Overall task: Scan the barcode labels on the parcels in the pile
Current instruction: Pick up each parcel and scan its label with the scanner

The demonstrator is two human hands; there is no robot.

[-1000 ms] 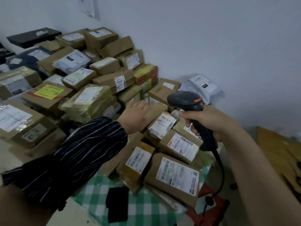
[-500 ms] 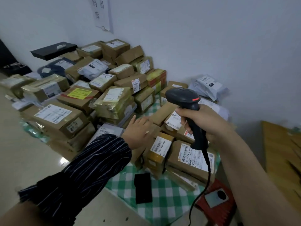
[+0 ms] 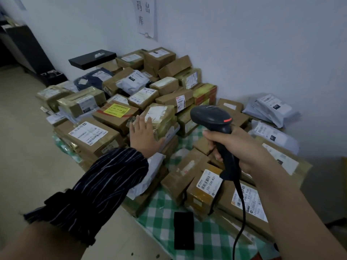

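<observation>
Against a white wall point(image 3: 244, 44), faces the parcels point(image 3: 97, 136) heaped label-up on a checked cloth point(image 3: 161, 222), rests the left hand point(image 3: 143, 136), fingers point(image 3: 138, 123) straight and apart, on a taped box point(image 3: 163, 115), probably to steady it, and clamps the right hand point(image 3: 238, 149) round the scanner point(image 3: 210, 117).

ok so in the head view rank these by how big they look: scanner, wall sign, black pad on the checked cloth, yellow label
1. scanner, though nearest the camera
2. wall sign and black pad: about alike, not ranked; sign is cut off at the top
3. yellow label
</observation>
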